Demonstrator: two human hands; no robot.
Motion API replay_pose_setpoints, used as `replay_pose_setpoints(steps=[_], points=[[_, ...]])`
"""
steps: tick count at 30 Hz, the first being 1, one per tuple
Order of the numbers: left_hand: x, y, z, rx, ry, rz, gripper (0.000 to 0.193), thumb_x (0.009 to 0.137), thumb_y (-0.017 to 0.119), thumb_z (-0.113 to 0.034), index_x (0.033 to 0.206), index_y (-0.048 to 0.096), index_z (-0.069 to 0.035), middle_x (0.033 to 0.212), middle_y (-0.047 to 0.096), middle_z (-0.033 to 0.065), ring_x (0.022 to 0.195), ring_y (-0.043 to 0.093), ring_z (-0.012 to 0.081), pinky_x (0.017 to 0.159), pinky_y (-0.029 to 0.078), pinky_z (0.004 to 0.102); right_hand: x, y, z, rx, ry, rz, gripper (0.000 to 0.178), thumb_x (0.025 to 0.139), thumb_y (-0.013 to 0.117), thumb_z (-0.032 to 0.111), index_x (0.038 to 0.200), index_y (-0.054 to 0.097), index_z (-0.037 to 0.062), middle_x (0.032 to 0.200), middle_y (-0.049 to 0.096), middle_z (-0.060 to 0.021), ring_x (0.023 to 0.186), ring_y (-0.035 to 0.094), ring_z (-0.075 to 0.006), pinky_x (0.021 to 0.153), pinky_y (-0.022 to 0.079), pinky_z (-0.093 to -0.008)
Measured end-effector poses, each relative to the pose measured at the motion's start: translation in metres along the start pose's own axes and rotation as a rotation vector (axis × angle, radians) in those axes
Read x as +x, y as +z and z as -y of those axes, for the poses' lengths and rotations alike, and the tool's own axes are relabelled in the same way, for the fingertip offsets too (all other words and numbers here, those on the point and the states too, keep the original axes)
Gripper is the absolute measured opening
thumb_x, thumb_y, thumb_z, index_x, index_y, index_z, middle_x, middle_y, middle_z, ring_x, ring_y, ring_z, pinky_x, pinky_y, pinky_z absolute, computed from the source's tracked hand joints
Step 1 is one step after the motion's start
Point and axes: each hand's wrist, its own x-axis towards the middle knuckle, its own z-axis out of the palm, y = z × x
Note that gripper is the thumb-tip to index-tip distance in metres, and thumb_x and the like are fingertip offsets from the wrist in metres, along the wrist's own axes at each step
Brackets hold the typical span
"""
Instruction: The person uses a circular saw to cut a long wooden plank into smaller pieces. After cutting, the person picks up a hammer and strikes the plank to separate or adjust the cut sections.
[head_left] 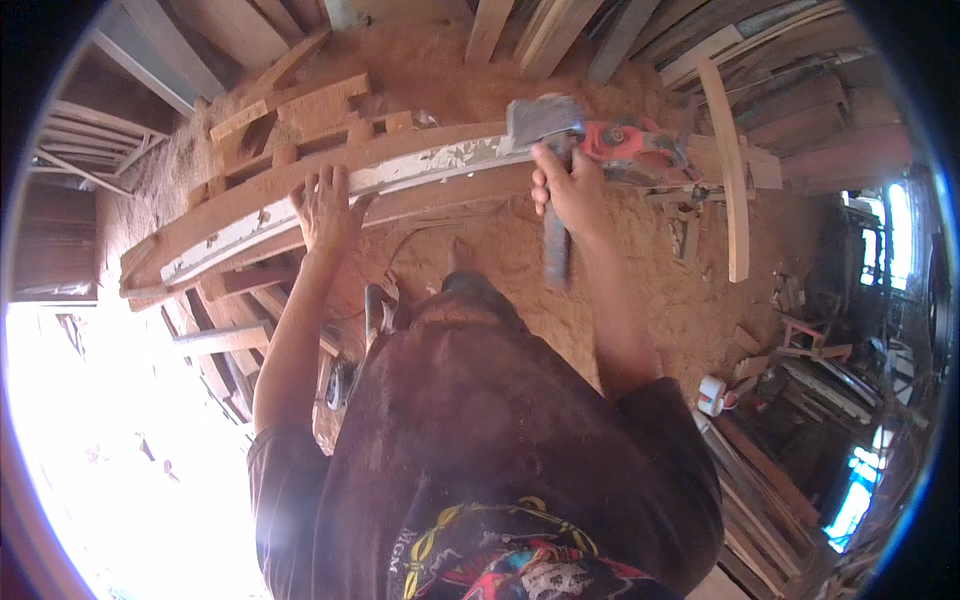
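Note:
A long narrow wooden strip (420,168) with flaking white paint lies along the wooden bench (480,188). My left hand (325,208) rests on it, fingers stretched over its face and thumb apart. My right hand (572,195) is closed round the dark handle of a short-handled tool (543,118) with a broad grey metal head. Its head is over the strip's right end, its handle pointing toward me. Whether it is a hatchet or a hammer I cannot tell. Just right of the head sits a red power planer (632,145) on the bench.
A loose pale board (728,170) slants across the bench's right end. Wooden offcuts (225,340) lie below the bench at left. Planks (560,35) lean at the back. Sawdust covers the floor (540,320). A white-and-red container (712,395) stands at right.

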Motion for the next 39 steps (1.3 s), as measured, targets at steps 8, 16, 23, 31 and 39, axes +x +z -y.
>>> replay_pose_setpoints(steps=[8, 16, 23, 31, 39], points=[[0.002, -0.003, -0.002, -0.008, 0.005, -0.002, 0.061, 0.089, 0.082, -0.054, 0.128, 0.063, -0.011, 0.126, 0.065, 0.01, 0.126, 0.06, 0.0342, 0.109, 0.038, 0.0564, 0.001, -0.008, 0.001, 0.008, 0.012, -0.023, 0.025, 0.111, 0.067, 0.027, 0.104, 0.056, 0.0063, 0.075, 0.056, -0.0002, 0.055, 0.055, -0.0103, 0.047, 0.048, -0.0314], [0.008, 0.001, 0.001, -0.013, 0.013, -0.042, 0.061, 0.088, 0.083, -0.054, 0.125, 0.062, -0.01, 0.123, 0.065, 0.0107, 0.124, 0.061, 0.034, 0.108, 0.038, 0.0567, 0.004, -0.009, -0.001, 0.007, 0.066, 0.058, 0.025, 0.11, 0.068, 0.027, 0.108, 0.054, 0.0064, 0.077, 0.057, -0.0012, 0.055, 0.056, -0.0108, 0.047, 0.049, -0.0325], [0.003, -0.004, -0.001, 0.039, -0.02, 0.047, 0.064, 0.089, 0.082, -0.054, 0.13, 0.063, -0.009, 0.126, 0.066, 0.0118, 0.127, 0.06, 0.0343, 0.11, 0.037, 0.0566, 0.009, -0.017, -0.015, -0.027, 0.146, 0.106, 0.025, 0.111, 0.068, 0.027, 0.11, 0.054, 0.0059, 0.076, 0.057, -0.0013, 0.055, 0.056, -0.0117, 0.047, 0.048, -0.0313], [0.004, -0.007, -0.001, 0.004, -0.025, 0.038, 0.063, 0.089, 0.083, -0.054, 0.13, 0.062, -0.009, 0.129, 0.065, 0.0118, 0.129, 0.059, 0.035, 0.112, 0.036, 0.0565, 0.003, -0.018, -0.017, -0.046, 0.093, 0.052, 0.024, 0.11, 0.068, 0.028, 0.106, 0.057, 0.0069, 0.076, 0.057, -0.0001, 0.057, 0.057, -0.01, 0.047, 0.049, -0.031], [0.002, 0.001, 0.002, 0.03, 0.006, -0.018, 0.062, 0.089, 0.083, -0.053, 0.129, 0.062, -0.011, 0.128, 0.065, 0.011, 0.127, 0.06, 0.0343, 0.11, 0.037, 0.0563, 0.006, -0.018, -0.016, 0.013, 0.069, 0.019, 0.026, 0.11, 0.067, 0.029, 0.108, 0.054, 0.006, 0.077, 0.058, -0.0002, 0.058, 0.057, -0.0103, 0.048, 0.05, -0.0312]])
